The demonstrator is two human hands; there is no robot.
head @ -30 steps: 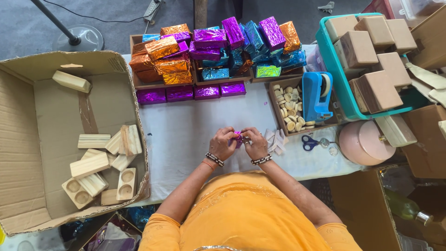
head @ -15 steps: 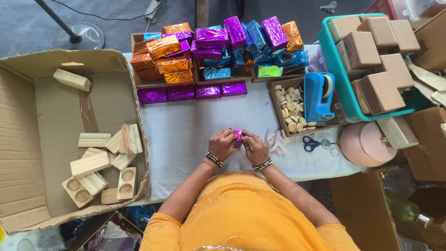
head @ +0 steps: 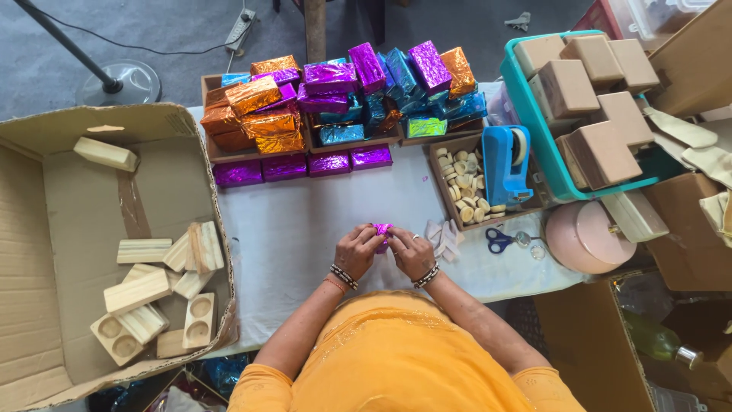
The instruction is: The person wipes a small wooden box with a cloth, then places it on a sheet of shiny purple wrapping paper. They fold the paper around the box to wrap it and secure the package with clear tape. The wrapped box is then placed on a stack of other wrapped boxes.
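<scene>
Both hands, left hand [head: 357,252] and right hand [head: 412,253], pinch a small magenta foil piece [head: 382,230] above the tabletop [head: 297,229], fingers closed on its edges; it looks light, crinkly and easily torn.

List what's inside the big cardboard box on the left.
The cardboard box holds loose pale wooden blocks: plain bars, plus some with round recesses. One block lies apart near the back. Anything beneath the pile is covered.

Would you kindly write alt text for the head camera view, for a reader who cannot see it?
Seen from above, a person in orange holds a small purple foil piece between left hand and right hand over a white table. Foil-wrapped boxes are stacked beyond, and a cardboard box of wooden blocks lies to the left.
</scene>
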